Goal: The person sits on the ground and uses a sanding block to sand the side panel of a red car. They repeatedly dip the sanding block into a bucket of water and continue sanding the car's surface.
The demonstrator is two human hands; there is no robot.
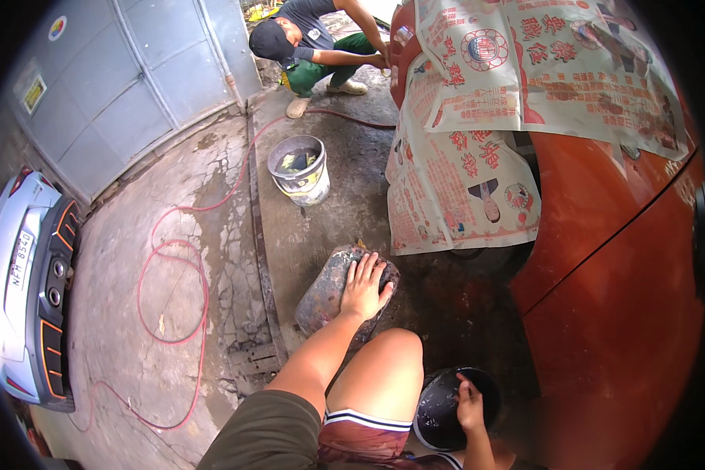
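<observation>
My left hand [363,288] lies on a worn, grey-black block-like object with pale scuffs [326,288], which sits on the wet ground in front of my knee. Its fingers are stretched out across the top near the right end. Beside my right leg stands a black bucket [439,407] with pale specks inside. Over the bucket's right side is my right hand [470,406], its fingers curled in. What those fingers hold, if anything, I cannot make out.
An orange car [603,243] stands at the right, partly covered with printed sheets [470,184]. A white pail [305,186] and a pink hose [205,294] are on the concrete. Another person [313,51] bends by the car. A light-coloured car [16,290] stands at the left.
</observation>
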